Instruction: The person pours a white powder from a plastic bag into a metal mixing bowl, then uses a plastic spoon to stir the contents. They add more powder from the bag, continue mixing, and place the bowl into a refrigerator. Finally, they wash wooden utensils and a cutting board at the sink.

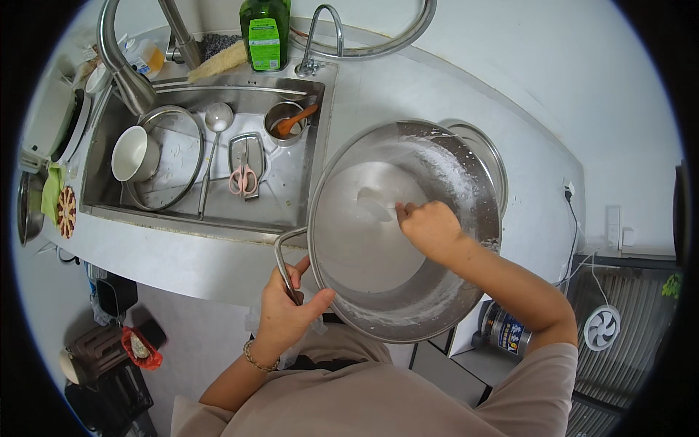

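Observation:
A large stainless steel pot (475, 257) sits before me at the counter's front edge, with cloudy white liquid (360, 257) in it and white residue up its wall. My left hand (289, 308) is around the pot's loop handle (279, 257), its thumb near the rim. Inside the pot, my right hand (431, 226) pinches the edge of what looks like a white bowl (382, 177). That bowl is partly sunk in the liquid, and its outline is hard to make out. My right fingertips are partly hidden.
Left of the pot, a steel sink (218, 216) holds a white bowl (131, 155), a glass lid (199, 147), a ladle (207, 175), pink-handled scissors (243, 177) and a small metal cup (273, 128). Behind stand a green bottle (265, 38) and faucets (136, 90). Another round lid (499, 164) lies behind the pot.

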Demonstrator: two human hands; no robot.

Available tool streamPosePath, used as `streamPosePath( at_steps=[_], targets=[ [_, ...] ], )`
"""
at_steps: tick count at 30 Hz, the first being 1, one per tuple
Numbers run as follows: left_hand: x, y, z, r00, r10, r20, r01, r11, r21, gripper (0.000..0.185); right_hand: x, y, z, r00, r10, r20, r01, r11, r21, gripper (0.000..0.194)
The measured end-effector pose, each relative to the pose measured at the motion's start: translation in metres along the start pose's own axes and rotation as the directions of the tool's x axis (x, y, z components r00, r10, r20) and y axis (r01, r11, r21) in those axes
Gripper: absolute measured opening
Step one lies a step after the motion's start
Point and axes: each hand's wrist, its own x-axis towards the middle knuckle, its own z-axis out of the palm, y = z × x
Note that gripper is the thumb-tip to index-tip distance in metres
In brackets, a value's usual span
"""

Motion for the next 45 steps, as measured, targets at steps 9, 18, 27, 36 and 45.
streamPosePath(
  at_steps=[9,18,27,36,45],
  targets=[
    [0.000,-0.003,0.000,1.000,0.003,-0.010,-0.003,1.000,0.014,0.044,-0.006,-0.012,0.008,1.000,-0.003,0.027,-0.002,0.984,0.180,0.031],
    [0.000,-0.001,-0.002,1.000,-0.010,-0.004,0.010,1.000,0.003,0.043,0.003,-0.045,0.011,0.998,0.020,0.056,-0.041,0.915,0.402,0.015],
    [0.000,0.000,-0.002,1.000,-0.004,-0.002,0.004,1.000,0.008,0.043,0.020,0.047,0.021,0.977,0.205,-0.064,-0.210,0.975,-0.069,0.023],
    [0.002,-0.001,-0.004,1.000,-0.007,0.005,0.007,1.000,0.012,0.043,0.001,-0.047,0.008,0.982,-0.182,-0.042,0.187,0.954,0.237,0.027],
    [0.002,-0.001,-0.004,1.000,0.009,0.019,-0.010,1.000,0.028,0.044,0.019,0.041,0.015,0.979,0.178,-0.098,-0.187,0.978,-0.091,0.036]
  ],
)
